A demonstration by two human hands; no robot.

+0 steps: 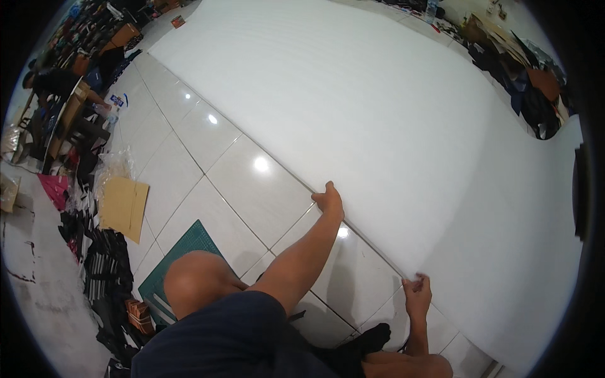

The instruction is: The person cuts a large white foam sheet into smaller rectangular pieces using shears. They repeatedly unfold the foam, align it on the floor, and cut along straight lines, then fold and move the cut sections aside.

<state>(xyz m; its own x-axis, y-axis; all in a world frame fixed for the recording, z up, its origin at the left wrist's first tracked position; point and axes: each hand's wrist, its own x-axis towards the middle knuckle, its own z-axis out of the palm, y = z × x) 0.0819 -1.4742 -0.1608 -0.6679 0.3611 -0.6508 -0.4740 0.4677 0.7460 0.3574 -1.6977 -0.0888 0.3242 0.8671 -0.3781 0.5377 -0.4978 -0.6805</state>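
A large white sheet point(353, 107), smooth and soft-looking like foam, spreads across the tiled floor from the far left to the right. Midway along its near edge, my left hand point(330, 200) is closed with the edge at its thumb and fingers. Further right and closer to me, my right hand point(418, 293) pinches the same edge between thumb and fingers. Parts of the fingers on both hands are hidden from this angle. Toward the right the sheet curves up.
By my left knee lies a green cutting mat point(198, 239). A tan cardboard piece point(123, 205) and dark scraps point(104, 268) line the left side. Beyond them, a co-worker point(60, 85) bends over at the far left. Dark material and cardboard point(529, 85) are heaped at the far right.
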